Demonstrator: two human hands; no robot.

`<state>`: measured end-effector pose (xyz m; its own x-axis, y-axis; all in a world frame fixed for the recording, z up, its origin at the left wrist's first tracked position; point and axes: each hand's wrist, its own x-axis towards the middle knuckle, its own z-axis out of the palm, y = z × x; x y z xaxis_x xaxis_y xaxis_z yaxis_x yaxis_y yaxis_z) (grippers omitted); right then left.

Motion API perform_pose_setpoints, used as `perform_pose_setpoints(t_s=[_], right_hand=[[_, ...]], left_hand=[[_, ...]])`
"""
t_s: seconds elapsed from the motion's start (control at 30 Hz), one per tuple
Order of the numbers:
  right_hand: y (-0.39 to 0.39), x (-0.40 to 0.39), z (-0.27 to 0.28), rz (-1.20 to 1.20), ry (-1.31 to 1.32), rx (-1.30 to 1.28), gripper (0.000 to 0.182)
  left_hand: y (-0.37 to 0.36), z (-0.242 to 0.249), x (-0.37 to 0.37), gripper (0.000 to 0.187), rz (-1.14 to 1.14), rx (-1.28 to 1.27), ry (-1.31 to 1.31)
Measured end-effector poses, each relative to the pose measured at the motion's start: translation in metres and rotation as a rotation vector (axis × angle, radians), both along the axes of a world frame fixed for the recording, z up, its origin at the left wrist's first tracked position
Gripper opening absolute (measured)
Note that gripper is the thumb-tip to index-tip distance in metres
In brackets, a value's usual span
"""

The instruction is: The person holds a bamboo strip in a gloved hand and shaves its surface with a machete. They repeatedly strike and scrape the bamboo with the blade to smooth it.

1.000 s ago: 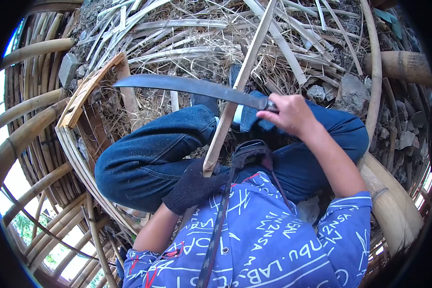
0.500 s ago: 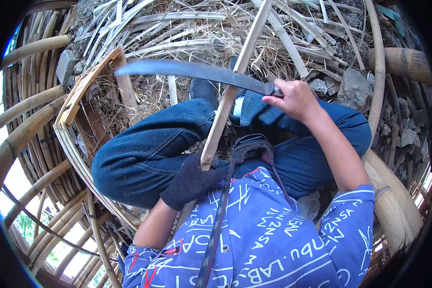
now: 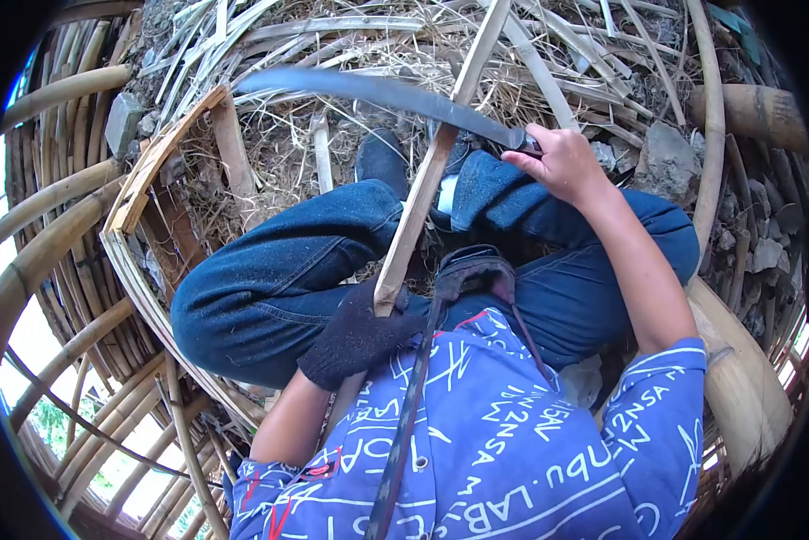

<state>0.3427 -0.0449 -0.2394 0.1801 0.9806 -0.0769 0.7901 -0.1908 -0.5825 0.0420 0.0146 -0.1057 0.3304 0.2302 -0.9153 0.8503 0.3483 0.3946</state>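
Observation:
My right hand, bare, is closed round the dark handle of a machete. Its long, slightly curved blade points left and lies across a pale bamboo strip. That strip runs from my lap up and away between my shins. In a dark knitted glove, my left hand grips the strip's near end close to my waist. Part of the gloved fingers is hidden behind the strip.
Split bamboo strips and shavings litter the ground ahead. A bent bundle of strips lies along my left side, before a bamboo pole fence. Stones and a thick bamboo pole are at my right.
My right hand and the machete have shifted slightly right, and the blade has moved upward along the strip, away from me. My left hand keeps its grip with barely any movement.

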Motion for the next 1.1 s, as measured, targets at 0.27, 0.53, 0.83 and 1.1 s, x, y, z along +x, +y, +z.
perform_pose_setpoints(t_s=[0.27, 0.53, 0.83, 1.1], right_hand=[[0.002, 0.016, -0.004, -0.056, 0.018, -0.059, 0.05], [0.0, 0.024, -0.006, -0.132, 0.103, -0.17, 0.054], [-0.014, 0.007, -0.005, 0.029, 0.044, -0.062, 0.063], [-0.014, 0.01, 0.01, -0.17, 0.169, -0.157, 0.059]], left_hand=[[-0.002, 0.002, 0.002, 0.035, -0.024, 0.1, -0.005], [-0.008, -0.009, -0.01, 0.035, 0.011, 0.057, -0.025], [-0.012, -0.01, -0.008, 0.038, 0.0, 0.119, -0.003], [-0.012, -0.017, -0.015, 0.04, -0.092, 0.203, -0.066]])
